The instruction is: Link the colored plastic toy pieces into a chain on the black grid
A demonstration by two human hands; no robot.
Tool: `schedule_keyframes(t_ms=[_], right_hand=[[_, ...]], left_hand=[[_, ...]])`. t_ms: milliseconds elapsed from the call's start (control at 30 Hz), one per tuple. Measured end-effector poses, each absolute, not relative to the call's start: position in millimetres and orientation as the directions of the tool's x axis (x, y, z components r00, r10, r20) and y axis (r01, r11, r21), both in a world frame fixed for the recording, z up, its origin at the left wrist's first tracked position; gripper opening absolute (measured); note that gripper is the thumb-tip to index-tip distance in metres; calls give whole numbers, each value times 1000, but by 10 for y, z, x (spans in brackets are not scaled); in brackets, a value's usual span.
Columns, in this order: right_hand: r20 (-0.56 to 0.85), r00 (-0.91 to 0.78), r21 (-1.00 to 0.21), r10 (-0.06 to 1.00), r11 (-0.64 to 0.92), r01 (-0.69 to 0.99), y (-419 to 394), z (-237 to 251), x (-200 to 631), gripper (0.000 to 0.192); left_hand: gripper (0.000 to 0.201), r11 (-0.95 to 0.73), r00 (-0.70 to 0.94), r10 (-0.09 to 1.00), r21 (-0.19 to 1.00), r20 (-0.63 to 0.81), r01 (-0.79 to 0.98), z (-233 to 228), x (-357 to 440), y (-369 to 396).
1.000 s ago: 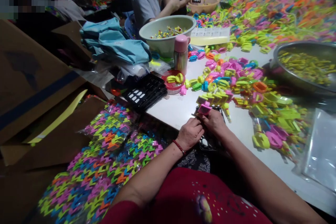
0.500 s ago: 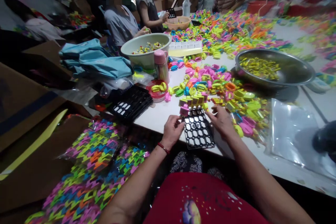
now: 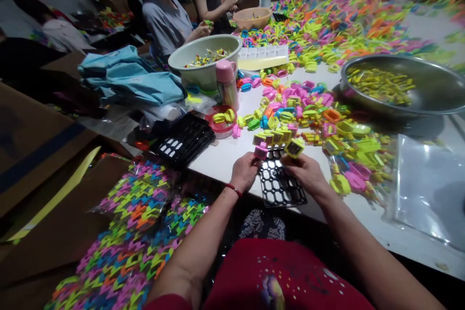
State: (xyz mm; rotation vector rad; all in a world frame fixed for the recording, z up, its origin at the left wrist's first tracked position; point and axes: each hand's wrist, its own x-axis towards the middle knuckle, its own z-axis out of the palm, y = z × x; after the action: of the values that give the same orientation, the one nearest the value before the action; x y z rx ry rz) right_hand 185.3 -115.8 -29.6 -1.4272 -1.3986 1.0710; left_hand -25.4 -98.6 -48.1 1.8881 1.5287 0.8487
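A black grid tray [image 3: 281,185] with rows of openings lies at the table's near edge. Along its far end stand several yellow toy watches [image 3: 276,136] with square faces, and a pink one [image 3: 260,150] sits at the left. My left hand [image 3: 245,172] is closed at the tray's upper left edge, fingertips beside the pink watch. Over the tray's right side, my right hand [image 3: 308,174] pinches a yellow toy watch [image 3: 294,147], its dark square face showing. The fingertips of both hands are partly hidden.
Loose coloured watches [image 3: 290,99] spread beyond the tray. A steel bowl [image 3: 432,92] stands right, clear plastic bags [image 3: 428,189] below it. Stacked black trays [image 3: 185,143], a red basket [image 3: 221,131], a pink-capped bottle [image 3: 225,85] and a green basin [image 3: 203,72] stand left. Co-workers sit beyond.
A yellow toy watch is now in my right hand, which was at the tray's right edge without it. My left hand stays by the tray's left edge. The view has shifted slightly.
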Motion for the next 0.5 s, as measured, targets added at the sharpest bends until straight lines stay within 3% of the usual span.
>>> schedule_keyframes(t_ms=[133,300,500], right_hand=[[53,-102,-918,993,89,387,-1020,-298,1531,24],[107,-133,-780,985,166,603,-880,-355,1458,17],[157,-266,-704,951,297,645,-839,-381,1531,17]], left_hand=[[16,-195,151,980,761,129,618,-471,-248,-992],[15,-206,162,978,769,134,605,-470,-260,-997],[17,-209,175,976,786,130,583,-469,-270,-995]])
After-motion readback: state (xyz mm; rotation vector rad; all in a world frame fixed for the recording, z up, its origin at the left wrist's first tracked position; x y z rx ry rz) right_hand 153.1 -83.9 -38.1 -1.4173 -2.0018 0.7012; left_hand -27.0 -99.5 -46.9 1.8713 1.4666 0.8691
